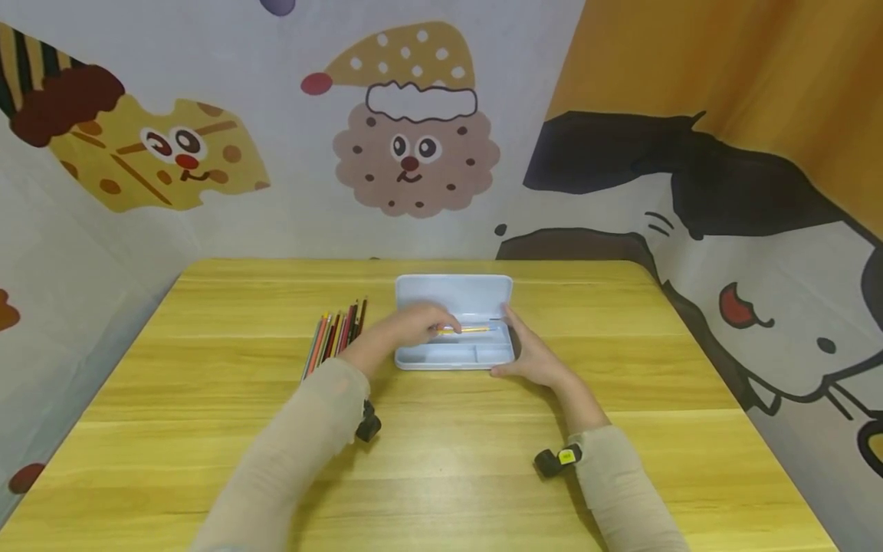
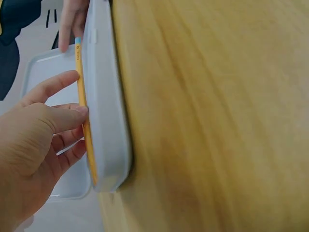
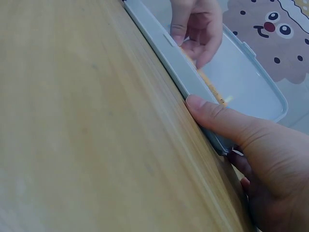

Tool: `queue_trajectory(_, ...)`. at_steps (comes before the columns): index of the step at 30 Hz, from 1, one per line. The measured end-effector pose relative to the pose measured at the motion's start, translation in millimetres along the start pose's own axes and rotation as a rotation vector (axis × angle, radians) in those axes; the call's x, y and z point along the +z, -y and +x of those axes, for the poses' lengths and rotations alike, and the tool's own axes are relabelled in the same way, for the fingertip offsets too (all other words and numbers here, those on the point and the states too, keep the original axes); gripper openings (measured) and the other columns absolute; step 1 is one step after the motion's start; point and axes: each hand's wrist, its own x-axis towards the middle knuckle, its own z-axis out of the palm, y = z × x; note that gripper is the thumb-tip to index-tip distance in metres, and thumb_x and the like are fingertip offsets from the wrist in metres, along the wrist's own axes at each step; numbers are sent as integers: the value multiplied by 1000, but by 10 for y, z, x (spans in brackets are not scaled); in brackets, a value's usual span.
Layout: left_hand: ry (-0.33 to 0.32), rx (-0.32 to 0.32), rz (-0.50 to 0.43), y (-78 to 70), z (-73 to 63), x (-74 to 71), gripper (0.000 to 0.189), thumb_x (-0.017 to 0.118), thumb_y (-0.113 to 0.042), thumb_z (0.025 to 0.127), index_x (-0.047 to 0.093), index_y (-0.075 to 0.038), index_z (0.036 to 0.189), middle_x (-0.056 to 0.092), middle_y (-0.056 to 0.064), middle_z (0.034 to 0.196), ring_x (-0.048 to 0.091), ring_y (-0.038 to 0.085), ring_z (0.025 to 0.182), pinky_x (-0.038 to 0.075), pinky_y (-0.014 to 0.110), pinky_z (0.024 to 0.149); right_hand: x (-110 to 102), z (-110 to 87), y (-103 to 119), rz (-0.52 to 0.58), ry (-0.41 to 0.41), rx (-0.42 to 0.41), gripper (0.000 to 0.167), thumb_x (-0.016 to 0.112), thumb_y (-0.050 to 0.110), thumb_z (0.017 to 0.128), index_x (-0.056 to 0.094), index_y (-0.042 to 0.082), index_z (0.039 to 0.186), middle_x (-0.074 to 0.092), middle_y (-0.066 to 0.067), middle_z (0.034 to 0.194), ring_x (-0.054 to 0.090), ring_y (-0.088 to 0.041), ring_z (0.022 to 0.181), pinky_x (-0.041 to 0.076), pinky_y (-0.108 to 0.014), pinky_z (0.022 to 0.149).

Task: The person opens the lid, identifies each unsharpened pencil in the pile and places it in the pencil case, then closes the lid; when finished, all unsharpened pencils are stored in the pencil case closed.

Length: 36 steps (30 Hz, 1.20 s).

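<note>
A pale blue pencil case (image 1: pixel 434 365) lies on the table with its lid (image 1: pixel 453 293) raised at the back. My left hand (image 1: pixel 419 323) reaches over its left part and pinches a yellow pencil (image 1: pixel 474 330) between thumb and fingers. In the left wrist view the pencil (image 2: pixel 85 116) runs along the case's inner side, its light blue end pointing toward the right hand. My right hand (image 1: pixel 536 357) grips the case's right end. Its thumb (image 3: pixel 212 110) presses the front edge in the right wrist view, while the other fingers go round behind, partly hidden.
Several coloured pencils (image 1: pixel 336 331) lie side by side to the left of the case, partly behind the left forearm. The wooden table (image 1: pixel 441 475) reaches back to a cloth wall (image 1: pixel 276 230) printed with cartoon figures. A small dark camera sits at each wrist.
</note>
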Motion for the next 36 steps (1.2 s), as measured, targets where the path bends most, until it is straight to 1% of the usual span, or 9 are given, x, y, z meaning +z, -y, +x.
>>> queue_trajectory(4, -10, -21, -4, 4, -18, 42, 38, 58, 9, 88, 70, -16, 114, 60, 1, 89, 55, 14, 84, 47, 26, 79, 8, 4, 4, 5, -5, -2, 129, 90, 29, 63, 0, 21, 155, 19, -16, 156, 14, -35, 141, 11, -54, 112)
queue_trajectory(9, -37, -10, 4, 16, -26, 79, 39, 58, 11, 87, 70, -15, 113, 59, 2, 86, 53, 14, 82, 47, 25, 77, 8, 9, 33, 13, -6, 4, 128, 90, 20, 64, 0, 16, 155, 15, -19, 156, 11, -39, 141, 8, -57, 111)
queue_trajectory(17, -84, 33, 48, 42, -35, 138, 37, 60, 11, 86, 72, -15, 109, 59, 2, 82, 51, 14, 78, 45, 26, 75, 2, 3, 7, 8, 1, 5, 129, 90, 31, 63, 0, 23, 155, 14, -14, 157, 11, -34, 142, 9, -53, 113)
queue_trajectory(23, -89, 44, 66, 57, -43, 146, 35, 63, 9, 86, 72, -15, 110, 61, 2, 86, 55, 17, 85, 45, 29, 82, 2, -3, 48, -5, -2, 3, 128, 90, 26, 64, -1, 21, 155, 16, -16, 156, 11, -34, 142, 9, -52, 113)
queue_trajectory(25, -92, 44, 55, 53, -48, 136, 35, 63, 9, 85, 72, -14, 110, 62, 2, 86, 55, 18, 85, 45, 29, 82, -4, -19, 106, 3, -3, 4, 127, 89, 21, 65, -1, 18, 155, 16, -18, 156, 11, -36, 142, 8, -54, 112)
queue_trajectory(29, -112, 51, 9, 46, -67, 119, 34, 64, 10, 85, 71, -10, 111, 62, 4, 85, 55, 20, 84, 46, 29, 80, -37, -75, 316, 22, 4, -3, 122, 87, 10, 68, 1, 6, 153, 16, -27, 153, 11, -44, 140, 8, -59, 110)
queue_trajectory(31, -131, 59, -23, 53, -84, 114, 33, 64, 10, 85, 71, -8, 112, 62, 6, 87, 56, 20, 84, 47, 28, 79, -50, -106, 393, 24, 11, -20, 120, 86, 8, 69, 0, 3, 153, 16, -29, 152, 11, -47, 138, 8, -61, 109)
queue_trajectory(34, -164, 57, -75, 59, -119, 97, 31, 65, 8, 85, 69, -4, 114, 65, 10, 95, 58, 19, 86, 49, 28, 81, -31, -80, 295, 8, 10, -12, 122, 87, 13, 69, -1, 8, 154, 17, -27, 153, 12, -44, 139, 9, -59, 110)
queue_trajectory(36, -181, 45, -98, 58, -148, 76, 31, 66, 6, 85, 68, -4, 115, 65, 12, 101, 58, 20, 90, 49, 29, 83, -15, -58, 196, 3, 3, -3, 125, 88, 19, 67, -1, 15, 155, 19, -22, 154, 12, -40, 141, 9, -56, 112)
